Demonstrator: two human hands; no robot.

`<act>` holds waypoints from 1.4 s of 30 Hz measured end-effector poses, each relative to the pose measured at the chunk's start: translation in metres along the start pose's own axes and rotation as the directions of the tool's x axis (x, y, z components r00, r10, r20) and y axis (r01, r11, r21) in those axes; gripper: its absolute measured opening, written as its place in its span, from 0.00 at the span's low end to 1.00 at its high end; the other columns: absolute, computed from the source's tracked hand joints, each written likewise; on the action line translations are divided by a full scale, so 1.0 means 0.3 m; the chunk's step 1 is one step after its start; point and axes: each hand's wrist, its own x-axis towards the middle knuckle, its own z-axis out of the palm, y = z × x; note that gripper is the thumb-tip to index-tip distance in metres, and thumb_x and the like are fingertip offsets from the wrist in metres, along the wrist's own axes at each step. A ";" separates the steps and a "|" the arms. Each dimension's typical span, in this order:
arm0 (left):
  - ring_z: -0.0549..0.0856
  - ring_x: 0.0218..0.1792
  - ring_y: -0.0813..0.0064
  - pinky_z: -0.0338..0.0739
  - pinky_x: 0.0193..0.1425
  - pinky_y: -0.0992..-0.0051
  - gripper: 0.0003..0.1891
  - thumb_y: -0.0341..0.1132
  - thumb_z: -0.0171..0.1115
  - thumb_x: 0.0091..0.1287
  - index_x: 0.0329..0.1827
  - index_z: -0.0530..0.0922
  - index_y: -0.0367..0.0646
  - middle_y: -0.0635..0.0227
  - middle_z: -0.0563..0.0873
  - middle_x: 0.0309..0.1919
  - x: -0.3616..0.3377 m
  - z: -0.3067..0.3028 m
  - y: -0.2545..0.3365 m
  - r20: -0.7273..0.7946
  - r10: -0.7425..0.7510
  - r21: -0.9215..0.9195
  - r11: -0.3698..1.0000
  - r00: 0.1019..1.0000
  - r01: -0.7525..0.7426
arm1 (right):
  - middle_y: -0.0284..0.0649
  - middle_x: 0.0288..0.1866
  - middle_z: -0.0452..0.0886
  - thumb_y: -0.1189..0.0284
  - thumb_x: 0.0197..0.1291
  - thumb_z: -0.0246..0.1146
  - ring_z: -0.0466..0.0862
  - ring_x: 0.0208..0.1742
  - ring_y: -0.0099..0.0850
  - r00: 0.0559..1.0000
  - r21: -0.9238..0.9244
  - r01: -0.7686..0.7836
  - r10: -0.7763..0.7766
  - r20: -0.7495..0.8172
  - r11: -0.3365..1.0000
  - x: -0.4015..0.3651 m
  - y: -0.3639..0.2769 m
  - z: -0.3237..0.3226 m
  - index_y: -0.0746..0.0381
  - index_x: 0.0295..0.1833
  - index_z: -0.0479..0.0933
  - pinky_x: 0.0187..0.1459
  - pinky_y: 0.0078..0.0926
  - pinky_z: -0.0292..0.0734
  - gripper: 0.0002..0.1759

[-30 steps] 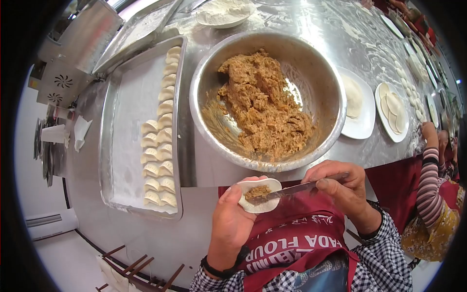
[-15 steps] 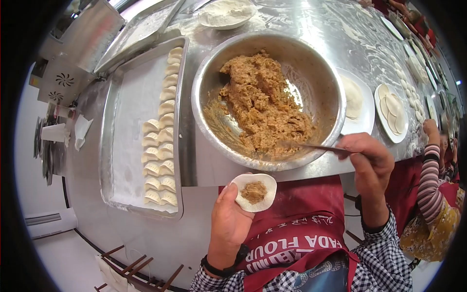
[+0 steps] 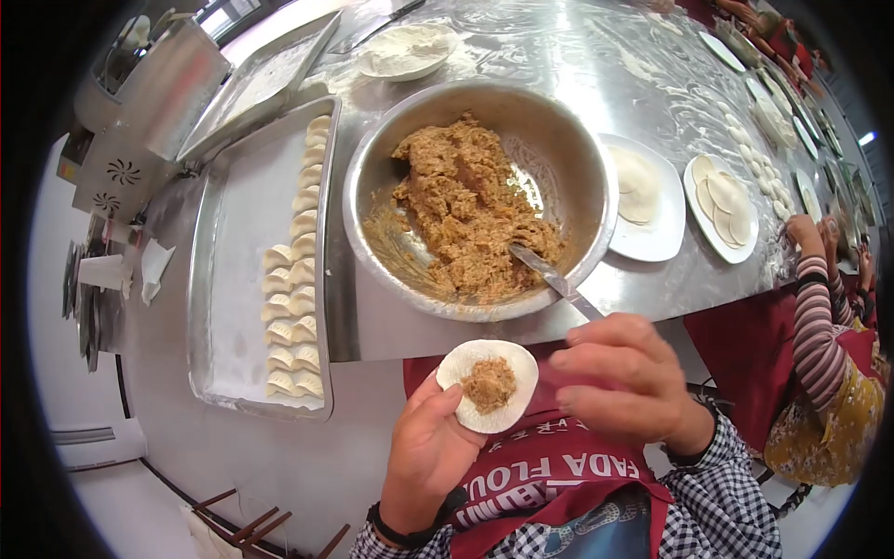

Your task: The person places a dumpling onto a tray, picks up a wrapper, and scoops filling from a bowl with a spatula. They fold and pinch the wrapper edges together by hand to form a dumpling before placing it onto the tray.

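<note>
On the fingers of my left hand [image 3: 430, 449] lies a round dumpling wrapper [image 3: 517, 363], its thumb holding the edge. A mound of brown meat filling [image 3: 488, 384] sits in the wrapper's middle. My right hand [image 3: 629, 377] is just right of the wrapper, fingers loosely extended and apart, with nothing seen in them. Beyond it a flat metal spatula [image 3: 557, 279] rests with its tip in the filling and its shaft across the rim of a large steel bowl [image 3: 579, 158]. More minced filling [image 3: 461, 205] fills much of that bowl.
Left of the bowl, a paper-lined metal tray [image 3: 228, 279] holds rows of pleated dumplings [image 3: 303, 252]. Plates with wrappers [image 3: 638, 186] [image 3: 724, 200] stand right. A flour bowl [image 3: 407, 51] is at the back. Co-workers' arms [image 3: 812, 298] are at far right, beside dough pieces [image 3: 759, 158].
My right hand has let go of the spatula, leaving it in the bowl, and has moved left and closer to the wrapper. The wrapper stays in my left hand. The view has shifted slightly.
</note>
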 end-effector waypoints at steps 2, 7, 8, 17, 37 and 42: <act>0.69 0.61 0.58 0.64 0.65 0.57 0.23 0.29 0.42 0.65 0.62 0.57 0.30 0.50 0.68 0.59 -0.005 0.016 -0.001 0.048 -0.035 0.022 0.999 0.998 0.034 | 0.45 0.43 0.80 0.75 0.39 0.64 0.79 0.42 0.38 0.999 -0.005 -0.012 0.012 -0.036 1.000 -0.021 -0.002 0.042 0.63 0.36 0.78 0.38 0.29 0.75 0.13; 0.69 0.61 0.58 0.63 0.66 0.58 0.23 0.29 0.43 0.65 0.63 0.56 0.30 0.50 0.68 0.59 -0.009 0.027 -0.012 0.056 -0.079 0.037 0.996 0.995 0.077 | 0.44 0.43 0.80 0.75 0.34 0.64 0.79 0.42 0.39 0.995 -0.050 -0.023 0.018 -0.094 0.999 -0.041 0.007 0.080 0.64 0.31 0.77 0.36 0.30 0.74 0.12; 0.69 0.62 0.58 0.63 0.66 0.58 0.24 0.29 0.43 0.65 0.63 0.56 0.30 0.50 0.68 0.59 -0.008 0.028 -0.015 0.056 -0.089 0.044 0.995 0.994 0.087 | 0.44 0.43 0.80 0.75 0.34 0.64 0.79 0.42 0.39 0.995 -0.050 -0.023 0.018 -0.097 0.998 -0.040 0.009 0.080 0.64 0.31 0.77 0.36 0.30 0.74 0.12; 0.68 0.63 0.62 0.62 0.67 0.61 0.26 0.30 0.44 0.65 0.65 0.53 0.31 0.53 0.66 0.62 0.007 0.013 -0.030 0.137 -0.122 -0.071 0.989 0.983 0.132 | 0.44 0.43 0.80 0.75 0.32 0.63 0.79 0.41 0.39 0.994 -0.038 -0.016 0.012 -0.113 0.999 -0.050 0.002 0.077 0.64 0.25 0.74 0.35 0.30 0.74 0.10; 0.73 0.56 0.70 0.71 0.58 0.70 0.26 0.28 0.53 0.63 0.64 0.58 0.33 0.59 0.72 0.56 -0.063 0.055 -0.064 0.118 -0.084 0.380 0.924 0.989 0.033 | 0.45 0.44 0.79 0.73 0.35 0.65 0.80 0.43 0.39 0.992 0.089 0.075 -0.065 -0.110 0.993 -0.062 -0.043 0.055 0.65 0.27 0.75 0.37 0.31 0.74 0.10; 0.76 0.52 0.75 0.72 0.52 0.77 0.32 0.29 0.63 0.55 0.63 0.61 0.32 0.61 0.75 0.52 -0.097 0.072 -0.090 0.154 -0.037 0.721 0.688 0.987 -0.086 | 0.45 0.44 0.79 0.73 0.34 0.65 0.80 0.43 0.40 0.993 0.154 0.055 -0.038 -0.113 0.987 -0.054 -0.069 0.058 0.64 0.24 0.72 0.37 0.31 0.74 0.10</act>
